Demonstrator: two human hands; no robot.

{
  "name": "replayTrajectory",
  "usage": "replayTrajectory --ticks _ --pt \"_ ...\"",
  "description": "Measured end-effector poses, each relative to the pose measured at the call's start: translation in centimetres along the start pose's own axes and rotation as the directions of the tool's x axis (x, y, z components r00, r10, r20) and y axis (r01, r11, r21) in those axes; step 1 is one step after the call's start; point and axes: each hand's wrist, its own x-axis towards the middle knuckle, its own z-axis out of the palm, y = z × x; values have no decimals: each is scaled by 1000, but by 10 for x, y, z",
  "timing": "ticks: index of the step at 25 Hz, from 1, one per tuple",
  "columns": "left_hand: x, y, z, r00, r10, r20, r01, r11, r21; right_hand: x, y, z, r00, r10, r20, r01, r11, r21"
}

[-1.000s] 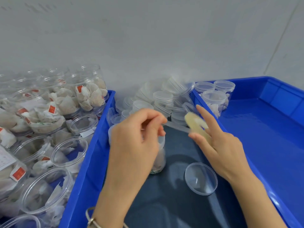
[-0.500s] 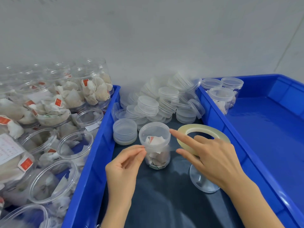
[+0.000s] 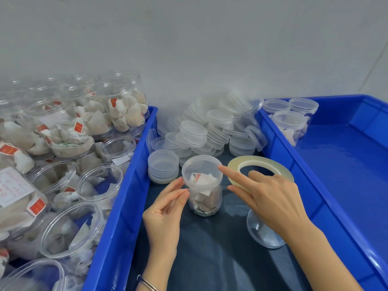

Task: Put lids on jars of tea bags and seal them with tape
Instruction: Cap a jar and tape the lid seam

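Observation:
A small clear jar of tea bags stands upright on the dark mat, with a translucent lid on top. My left hand has thumb and fingers pinched together against the left side of the jar just under the lid; the clear tape end between them barely shows. A yellowish tape roll is gripped by my right hand to the right of the jar. The index finger of that hand touches the lid's right rim.
Loose lids are heaped behind the jar, with a neat lid stack to its left. A clear empty lid lies under my right wrist. The left blue crate holds open jars of tea bags. Three lidded jars stand in the right blue crate.
A second ago both hands were raised, stretching tape between them. They have come down to the jar: my left fingers now touch its side, and my right index finger reaches the lid rim.

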Motion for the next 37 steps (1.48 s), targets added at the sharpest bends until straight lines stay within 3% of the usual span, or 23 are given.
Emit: replayTrajectory --ticks 12,19,23,26,30,35,37 --pt "8 -5 4 999 -13 -31 12 999 -44 8 -1 13 999 -15 -43 16 999 37" --pt "20 -8 0 998 47 39 -49 998 50 11 -2 18 999 18 -37 -12 989 149" --pt "32 -15 -1 1000 -17 -12 16 997 -76 10 -1 16 999 37 -19 -34 988 152" --pt "39 -16 0 997 -7 82 4 999 41 10 0 16 999 35 -18 -32 987 155" --pt "40 -17 1 999 32 -8 -30 988 150 12 -6 16 1000 29 -9 -27 985 172" --pt "1 -27 14 957 73 281 -169 927 334 14 -10 10 1000 30 -8 -28 980 198" --pt "1 -28 36 972 42 233 -131 914 383 14 -10 6 999 42 12 -43 983 181"
